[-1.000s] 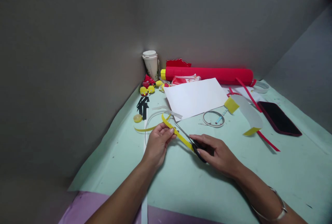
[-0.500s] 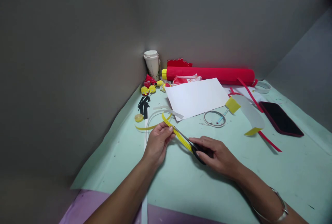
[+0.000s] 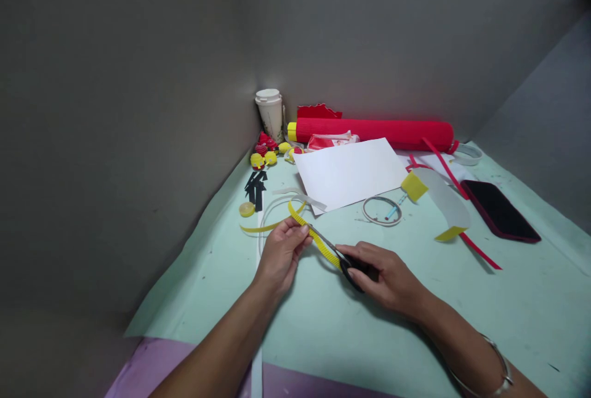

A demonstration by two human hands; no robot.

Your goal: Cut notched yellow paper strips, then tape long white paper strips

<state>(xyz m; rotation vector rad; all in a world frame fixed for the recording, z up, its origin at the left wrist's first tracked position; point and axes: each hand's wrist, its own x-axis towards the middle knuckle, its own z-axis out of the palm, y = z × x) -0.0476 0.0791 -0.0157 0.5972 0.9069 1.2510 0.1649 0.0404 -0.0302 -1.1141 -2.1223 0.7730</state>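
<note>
My left hand [image 3: 282,251] pinches a ribbed yellow paper strip [image 3: 325,250] between thumb and fingers. One end of the strip curls up beyond my fingertips. A pair of scissors [image 3: 353,270] with black handles is in my right hand [image 3: 385,272], its blades lying along the strip and pointing at my left thumb. Just past my left hand, a thin yellow strip [image 3: 258,229] and pale grey curled strips [image 3: 277,196] rest on the green table cover [image 3: 221,299].
Black paper pieces [image 3: 255,191] and a small yellow tape roll [image 3: 247,209] lie at left. White paper [image 3: 353,173] sits before a red corrugated roll [image 3: 373,132]. A lidded cup [image 3: 270,115] stands in the corner. A phone [image 3: 501,210] lies right, near a metal ring [image 3: 382,211].
The scissors' handles have drawn very slightly closer together along the yellow strip. Otherwise both hands stay almost where they were.
</note>
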